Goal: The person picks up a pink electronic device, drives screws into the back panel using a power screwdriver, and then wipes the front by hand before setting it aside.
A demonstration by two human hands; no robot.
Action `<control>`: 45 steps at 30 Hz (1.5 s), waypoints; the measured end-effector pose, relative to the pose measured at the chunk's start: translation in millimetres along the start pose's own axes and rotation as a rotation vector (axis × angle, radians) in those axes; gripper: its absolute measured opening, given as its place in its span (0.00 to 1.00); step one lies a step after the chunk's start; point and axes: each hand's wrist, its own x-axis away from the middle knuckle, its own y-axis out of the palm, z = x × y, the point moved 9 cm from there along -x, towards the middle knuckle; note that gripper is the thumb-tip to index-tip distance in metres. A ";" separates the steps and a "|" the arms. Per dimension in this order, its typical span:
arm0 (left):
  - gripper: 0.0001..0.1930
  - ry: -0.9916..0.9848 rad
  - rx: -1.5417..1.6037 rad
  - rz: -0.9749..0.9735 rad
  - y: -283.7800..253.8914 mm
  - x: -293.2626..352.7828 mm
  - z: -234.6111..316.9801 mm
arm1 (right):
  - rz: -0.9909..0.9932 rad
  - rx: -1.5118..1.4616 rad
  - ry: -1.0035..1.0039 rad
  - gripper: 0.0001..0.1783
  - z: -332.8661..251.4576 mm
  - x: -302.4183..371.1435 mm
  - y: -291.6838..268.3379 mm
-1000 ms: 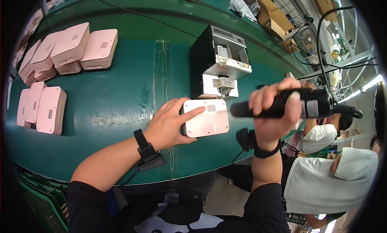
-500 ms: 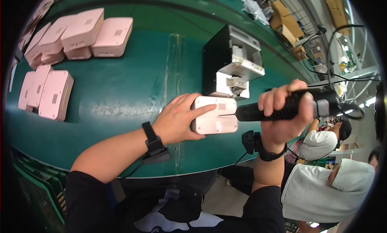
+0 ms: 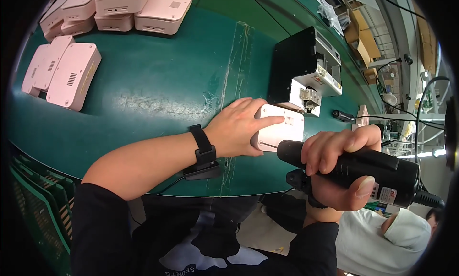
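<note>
A pale pink plastic box (image 3: 282, 129) with rounded corners and a small vent grille lies flat on the green table. My left hand (image 3: 239, 125) holds it by its left side, thumb along the near edge and index finger stretched over the top. In my right hand (image 3: 342, 163) is a black electric screwdriver (image 3: 377, 171), gripped with the fingers wrapped round its body. Its thin bit points left, with the tip at the box's near left corner, by a screw hole. Whether a screw sits there is too small to tell.
Just beyond the box stands a black and silver machine (image 3: 296, 70). Stacked pink boxes (image 3: 162, 13) fill the far left, with more pink boxes (image 3: 74, 77) nearer. A black cylindrical tool (image 3: 343, 116) lies at the right. Another person (image 3: 382, 238) is at the lower right.
The screwdriver's bit has gone from over the middle of the box to its near left corner. My left hand keeps its hold. The whole view has shifted.
</note>
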 end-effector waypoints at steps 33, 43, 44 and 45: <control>0.43 -0.048 0.038 -0.143 -10.2 -16.3 10.3 | -0.107 -0.209 0.038 0.25 22.2 16.4 -16.5; 0.45 -0.026 -0.029 -0.199 -2.3 -15.0 9.9 | -0.186 -0.141 -0.225 0.22 7.0 30.8 -10.9; 0.45 -0.032 -0.057 -0.199 -1.3 -14.7 10.5 | -0.224 -0.081 -0.255 0.24 1.0 32.5 -8.7; 0.45 -0.038 -0.087 -0.197 -0.2 -13.5 12.6 | -0.262 -0.021 -0.287 0.25 -5.4 36.4 -7.3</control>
